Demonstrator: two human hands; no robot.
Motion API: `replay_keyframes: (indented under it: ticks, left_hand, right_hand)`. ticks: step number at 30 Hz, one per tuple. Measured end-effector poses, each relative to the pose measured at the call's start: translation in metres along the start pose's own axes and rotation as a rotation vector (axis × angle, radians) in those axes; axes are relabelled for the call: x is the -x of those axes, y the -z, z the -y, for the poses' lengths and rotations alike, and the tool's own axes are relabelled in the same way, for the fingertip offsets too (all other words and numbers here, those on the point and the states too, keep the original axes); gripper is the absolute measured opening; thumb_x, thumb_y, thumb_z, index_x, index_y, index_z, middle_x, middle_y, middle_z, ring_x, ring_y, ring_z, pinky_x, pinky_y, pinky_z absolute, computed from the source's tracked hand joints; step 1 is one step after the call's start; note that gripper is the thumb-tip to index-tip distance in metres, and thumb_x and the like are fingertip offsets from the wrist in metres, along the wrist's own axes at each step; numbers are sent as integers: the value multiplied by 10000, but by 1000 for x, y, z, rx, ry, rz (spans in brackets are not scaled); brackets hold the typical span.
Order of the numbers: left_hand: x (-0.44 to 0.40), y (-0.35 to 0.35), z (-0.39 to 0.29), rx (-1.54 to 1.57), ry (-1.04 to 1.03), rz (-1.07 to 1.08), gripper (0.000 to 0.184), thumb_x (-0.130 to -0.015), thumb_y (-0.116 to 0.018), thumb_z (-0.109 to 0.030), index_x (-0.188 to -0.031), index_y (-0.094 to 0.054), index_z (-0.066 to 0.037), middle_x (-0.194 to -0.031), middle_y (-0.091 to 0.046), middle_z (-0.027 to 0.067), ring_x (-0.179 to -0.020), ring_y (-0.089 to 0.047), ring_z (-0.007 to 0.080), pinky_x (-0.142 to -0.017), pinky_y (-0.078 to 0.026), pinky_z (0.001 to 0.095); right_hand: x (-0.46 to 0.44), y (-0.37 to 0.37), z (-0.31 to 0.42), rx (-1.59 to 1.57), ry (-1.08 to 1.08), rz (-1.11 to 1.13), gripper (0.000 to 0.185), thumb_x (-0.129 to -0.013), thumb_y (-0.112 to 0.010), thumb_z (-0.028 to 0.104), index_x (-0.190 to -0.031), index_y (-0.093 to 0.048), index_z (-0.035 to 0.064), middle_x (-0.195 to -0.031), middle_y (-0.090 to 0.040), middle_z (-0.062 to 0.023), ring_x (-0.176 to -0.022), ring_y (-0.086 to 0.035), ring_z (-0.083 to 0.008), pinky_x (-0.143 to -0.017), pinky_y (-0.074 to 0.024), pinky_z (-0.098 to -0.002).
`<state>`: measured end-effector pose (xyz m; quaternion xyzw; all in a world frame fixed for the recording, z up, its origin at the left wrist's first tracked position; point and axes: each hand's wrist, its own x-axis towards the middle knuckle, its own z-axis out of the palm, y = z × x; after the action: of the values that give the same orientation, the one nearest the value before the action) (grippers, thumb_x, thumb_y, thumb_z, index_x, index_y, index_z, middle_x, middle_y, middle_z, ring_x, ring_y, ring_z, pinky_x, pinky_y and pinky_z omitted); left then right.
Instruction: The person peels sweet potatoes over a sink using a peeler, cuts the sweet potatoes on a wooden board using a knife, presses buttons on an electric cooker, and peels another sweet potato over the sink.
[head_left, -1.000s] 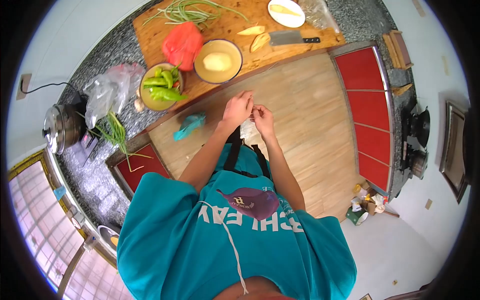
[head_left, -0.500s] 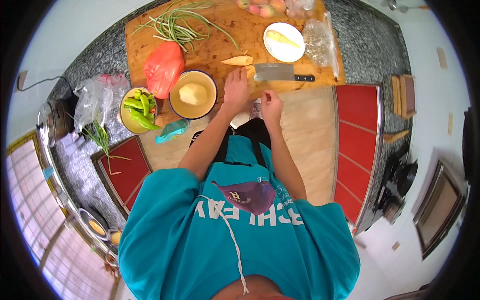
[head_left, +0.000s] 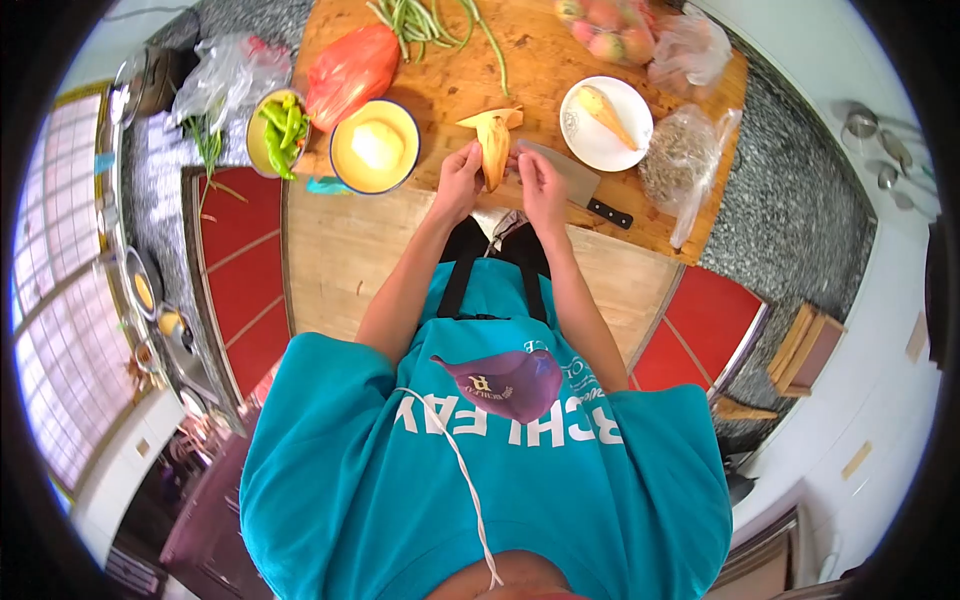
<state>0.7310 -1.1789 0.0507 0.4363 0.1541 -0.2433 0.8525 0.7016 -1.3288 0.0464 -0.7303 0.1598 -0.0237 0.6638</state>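
Observation:
My left hand [head_left: 460, 182] is closed around the side of a pale orange carrot [head_left: 495, 158], which stands roughly upright in view at the near edge of the wooden board. Behind it, partly covered, lies another carrot [head_left: 508, 117]. My right hand [head_left: 541, 188] is beside the held carrot on its right, fingers curled into a pinch. Whatever is between those fingertips is too small to make out. The cleaver [head_left: 565, 177] lies flat just right of this hand, its blade partly hidden and its black handle pointing right.
The wooden board [head_left: 450, 90] also bears a white plate [head_left: 640, 112] with a carrot, an enamel bowl [head_left: 412, 150] with a pale lump, a red bag [head_left: 352, 75], long green beans [head_left: 430, 25] and bagged fruit [head_left: 610, 30]. Green peppers [head_left: 285, 130] fill a bowl at left.
My left hand has lifted a carrot from beneath it and now grips it. My right hand has come up beside it. The whole view has turned, shifting the board and counters.

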Motion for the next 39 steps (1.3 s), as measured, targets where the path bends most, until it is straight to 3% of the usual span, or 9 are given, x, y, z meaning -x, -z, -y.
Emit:
replay_keyframes:
  ticks: [2, 4, 12, 23, 29, 32, 34, 38, 39]
  left_hand:
    - [1, 5, 4, -84, -8, -73, 396, -1081, -358, -268, -1259, -545, 32, -1146, -653, 140, -1014, -656, 210, -883, -536, 335]
    - [4, 3, 3, 14, -21, -168, 389, -1078, -382, -273, -1241, -572, 25, -1082, -667, 122, -894, -644, 174, -754, -513, 290]
    - [2, 11, -3, 158, 97, -22, 414, -1071, -376, -302, -1297, -491, 25, -1216, -615, 154, -1083, -638, 239, -960, -518, 382]
    - [-11, 31, -12, 47, 116, 225, 403, -1072, -381, -286, -1374, -449, -29, -1260, -583, 90, -1109, -591, 178, -935, -488, 337]
    - [-6, 36, -28, -38, 78, 332, 431, -1066, -403, -243, -1441, -392, -31, -1303, -564, 76, -1121, -569, 169, -953, -465, 324]
    - [-8, 41, -31, -254, -35, 268, 431, -1066, -408, -254, -1437, -403, -34, -1299, -569, 75, -1132, -563, 172, -960, -458, 321]
    - [-7, 48, -31, -337, -61, 245, 423, -1064, -416, -260, -1426, -421, -41, -1219, -599, 62, -1057, -574, 161, -910, -472, 311]
    - [-4, 46, -33, -209, 59, 248, 353, -1079, -364, -274, -1296, -512, -39, -1035, -620, 61, -877, -575, 141, -788, -472, 272]
    - [-5, 47, -32, -102, 161, 222, 354, -1080, -343, -296, -1289, -493, -52, -1009, -605, 64, -823, -549, 141, -741, -462, 275]
  right_hand:
    - [0, -10, 5, 13, -11, 139, 313, -959, -641, 181, -1213, -639, -3, -1029, -697, -128, -875, -682, -168, -766, -544, -287]
    - [2, -12, 21, 131, 52, 177, 331, -946, -657, 153, -1242, -626, 7, -1035, -683, -118, -901, -668, -159, -772, -548, -298]
    - [-6, -18, 20, 6, 36, 179, 215, -909, -702, 106, -1086, -639, 1, -898, -681, -66, -792, -648, -118, -706, -535, -258]
    - [-3, -28, 21, -22, 3, 95, 212, -931, -685, 141, -1047, -605, -18, -870, -672, -96, -721, -643, -104, -615, -542, -268]
    - [-6, -43, 37, 293, 46, 2, 284, -910, -722, 235, -1022, -609, 0, -782, -642, -55, -696, -614, -90, -588, -497, -246]
    - [-9, -47, 43, 510, 295, -101, 246, -928, -699, 220, -1000, -623, -3, -760, -631, -38, -678, -594, -86, -599, -476, -237]
    - [-8, -49, 41, 202, 133, -19, 251, -899, -710, 232, -980, -631, 8, -734, -599, -100, -640, -580, -214, -593, -466, -347]
    - [-2, -36, 19, 52, 83, -18, 204, -901, -699, 194, -966, -640, 10, -744, -614, -110, -667, -594, -246, -618, -476, -358]
    - [0, -23, 11, 234, 115, -77, 160, -885, -692, 147, -959, -646, 14, -770, -615, -119, -699, -598, -264, -646, -481, -369]
